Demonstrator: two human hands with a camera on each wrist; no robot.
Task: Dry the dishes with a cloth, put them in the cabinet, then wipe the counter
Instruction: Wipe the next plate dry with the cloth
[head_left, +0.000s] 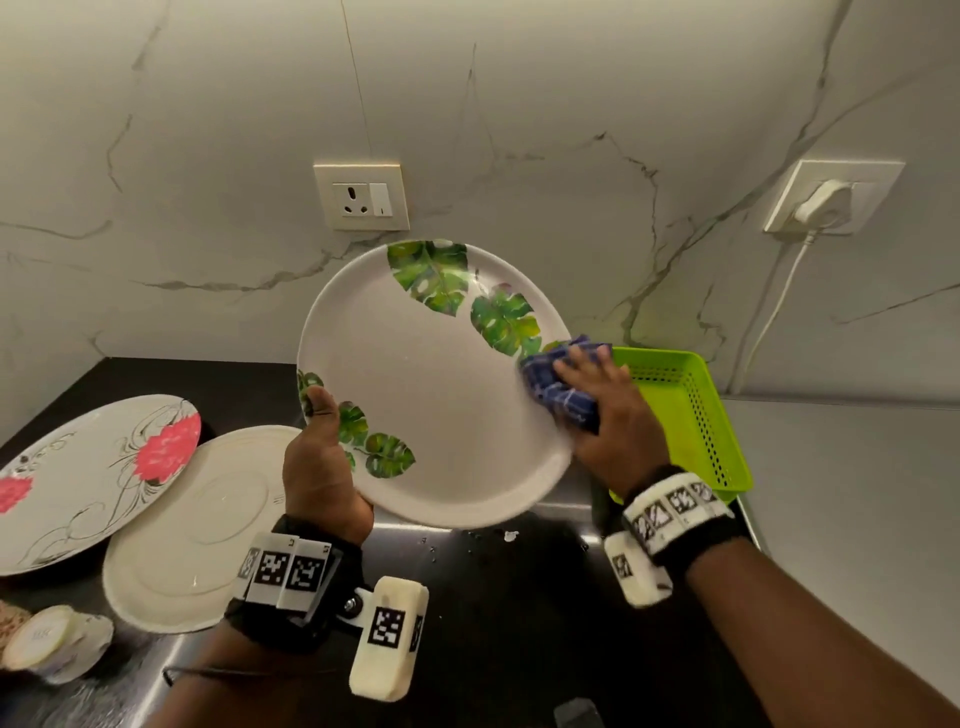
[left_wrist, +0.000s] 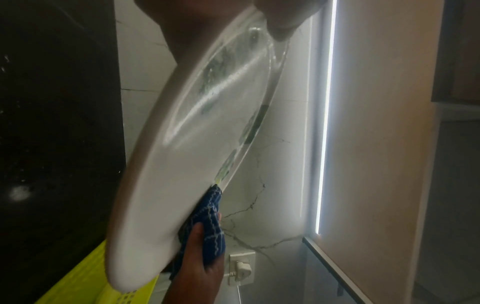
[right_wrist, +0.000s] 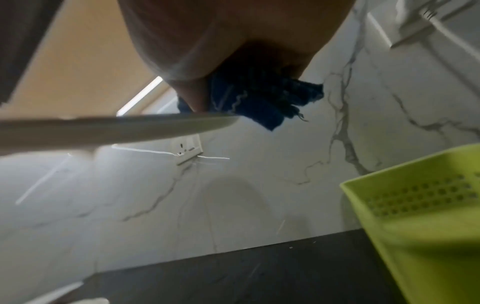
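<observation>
A white plate with green leaf prints (head_left: 431, 384) is held tilted above the dark counter (head_left: 519, 597). My left hand (head_left: 322, 457) grips its lower left rim, thumb on the face. My right hand (head_left: 597, 410) presses a bunched blue checked cloth (head_left: 558, 384) against the plate's right rim. In the left wrist view the plate (left_wrist: 182, 164) runs edge-on, with the cloth (left_wrist: 207, 222) and the right hand (left_wrist: 200, 267) at its far end. The right wrist view has the plate's rim (right_wrist: 116, 127) under the cloth (right_wrist: 259, 98).
A floral plate with pink flowers (head_left: 88, 478) and a plain white plate (head_left: 197, 530) lie on the counter at left, small lids (head_left: 52, 644) in front of them. A green perforated basket (head_left: 685, 415) stands at right. Water drops (head_left: 467, 540) dot the counter. Wall sockets (head_left: 363, 197) are behind.
</observation>
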